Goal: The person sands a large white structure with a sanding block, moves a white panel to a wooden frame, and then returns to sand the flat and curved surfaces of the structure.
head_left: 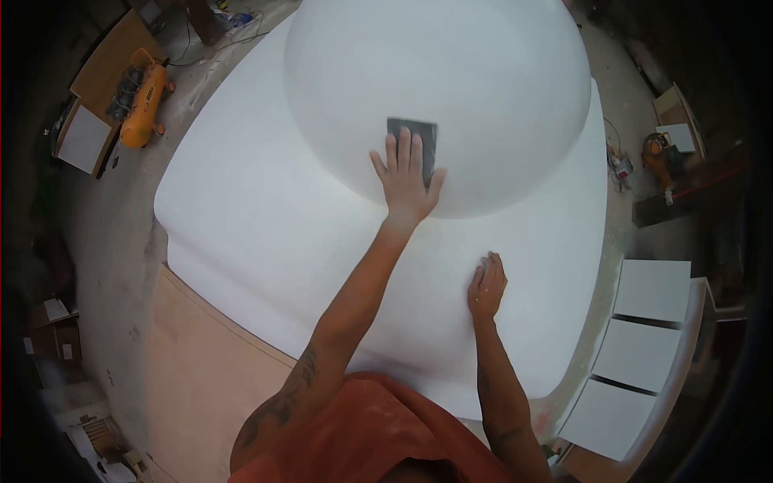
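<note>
My left hand (409, 181) lies on the lower front of a large, smooth white dome (515, 97), fingers spread. Under those fingers is a dark grey rectangular sheet that looks like sandpaper (429, 137), held flat against the curve. The dome rises from a wide white base (258, 209) with rounded corners. On the near right part of this base rests my right hand (487, 288), its fingers loosely bent and nothing visible in them. Its palm side is hidden. Pale dust marks its skin.
An orange air compressor (145, 105) stands at the far left, beside leaning boards. A tan board (209, 370) adjoins the base at the near left. White panels (651, 290) lie in a row at the right. A second orange machine (662, 157) and a dark beam (692, 189) are behind them.
</note>
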A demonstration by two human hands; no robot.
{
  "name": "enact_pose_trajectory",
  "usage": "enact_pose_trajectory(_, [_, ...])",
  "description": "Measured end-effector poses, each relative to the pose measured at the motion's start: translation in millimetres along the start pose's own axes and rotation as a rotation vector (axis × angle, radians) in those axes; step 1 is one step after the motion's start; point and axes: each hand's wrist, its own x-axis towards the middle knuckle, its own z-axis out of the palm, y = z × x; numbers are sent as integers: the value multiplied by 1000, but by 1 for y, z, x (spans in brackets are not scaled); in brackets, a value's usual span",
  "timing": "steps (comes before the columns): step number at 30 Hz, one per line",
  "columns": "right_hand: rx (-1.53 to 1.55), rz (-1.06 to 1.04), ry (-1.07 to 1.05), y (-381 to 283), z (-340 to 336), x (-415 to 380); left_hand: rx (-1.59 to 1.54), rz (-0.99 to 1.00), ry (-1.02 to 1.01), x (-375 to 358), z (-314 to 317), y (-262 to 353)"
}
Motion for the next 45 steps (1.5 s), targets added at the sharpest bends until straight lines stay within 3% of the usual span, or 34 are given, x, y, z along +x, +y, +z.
enact_pose_trajectory(2, [6,-17,12,-2,0,-5,23,-71,1,101,-36,10])
enact_pose_trajectory(7, [13,14,5,-8,-2,-4,168,61,51,280,-35,-16])
enact_pose_trajectory(10, [13,22,-1,-9,-2,-8,102,63,-85,254,-44,-9])
enact_pose_trajectory(12, [9,22,0,-9,-4,-3,71,88,37,170,-41,4])
enact_pose_trajectory(16, [-18,19,-18,-9,-4,-6,-22,-98,-90,-25,-1,11])
enact_pose_trajectory(18, [3,-23,25,-12,-1,-3,24,-55,-117,-88,12,-10])
enact_pose_trajectory(19, [4,-30,38,-9,2,-4,65,-6,-141,-92,18,-17])
enact_pose_trajectory(21, [2,-38,37,-2,0,-6,-20,-116,-102,-43,-8,-34])
enact_pose_trajectory(23, [17,-2,-2,-3,-2,-7,-109,-291,105,58,-42,-56])
enact_pose_trajectory(27, [9,56,-20,-12,-6,-3,-255,-410,48,221,-60,-142])
enact_pose_trajectory(30, [-9,73,-30,-14,-9,-4,-128,-368,56,247,-44,-124])
enact_pose_trajectory(33, [-34,60,-38,-12,-8,-1,125,-76,91,169,-30,12])
enact_pose_trajectory(36, [6,65,-41,-9,-10,-6,100,203,-169,87,7,112])
enact_pose_trajectory(38, [83,-37,36,2,-7,-7,325,638,-260,60,26,123])
enact_pose_trajectory(40, [124,-41,63,12,-2,-3,152,744,-316,65,25,101])
enact_pose_trajectory(42, [171,-14,87,15,-3,-10,-93,611,-427,96,-25,63])
enact_pose_trajectory(45, [142,31,133,6,-4,-1,148,64,-60,130,-72,-61])
